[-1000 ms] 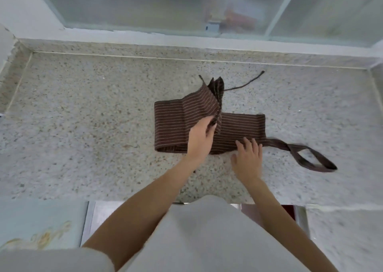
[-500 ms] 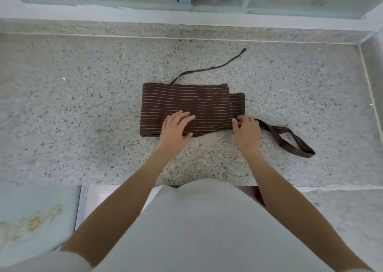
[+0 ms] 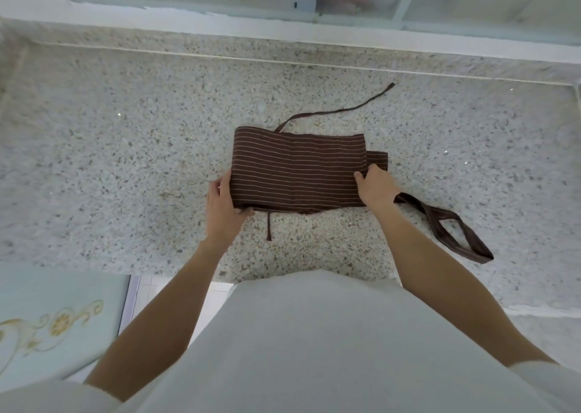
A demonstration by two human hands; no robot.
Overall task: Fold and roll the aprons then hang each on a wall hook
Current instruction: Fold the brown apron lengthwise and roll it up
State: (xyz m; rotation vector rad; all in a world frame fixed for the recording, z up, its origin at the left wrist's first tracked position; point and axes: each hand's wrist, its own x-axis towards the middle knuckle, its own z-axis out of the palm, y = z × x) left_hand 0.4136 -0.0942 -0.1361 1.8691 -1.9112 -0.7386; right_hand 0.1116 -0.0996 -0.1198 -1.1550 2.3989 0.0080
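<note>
1. Two hands on folded apron (image 3: 298, 167), which lies on counter (image 3: 110, 161).
2. Left hand (image 3: 223, 205) grips its left end.
3. Right hand (image 3: 375, 187) pinches right end.
4. Neck loop (image 3: 452, 230) trails right.

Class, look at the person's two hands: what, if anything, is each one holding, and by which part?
Both hold the folded striped apron: the left hand grips its near-left corner, the right hand grips its right end.
</note>
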